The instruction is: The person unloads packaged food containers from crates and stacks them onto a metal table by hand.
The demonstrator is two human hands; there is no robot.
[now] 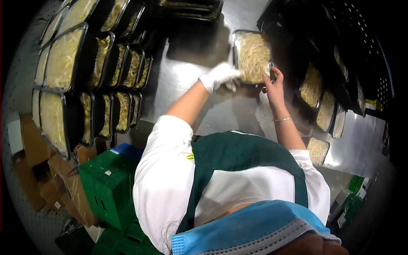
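Note:
A black plastic tray of bean sprouts, with a clear shiny cover over part of it, is between my hands above the metal table. My left hand, in a white glove, is at the tray's near left corner, its fingertips slightly blurred and closed against the edge. At the near right corner, my bare right hand grips the tray with thumb and fingers. A thin bracelet circles the right wrist. The tray's underside is hidden.
Stacked bean sprout trays rise on the left. More trays stand on the right, and one tray lies near my right elbow. Steel table spreads beneath my arms. Green crates and cardboard boxes are at lower left.

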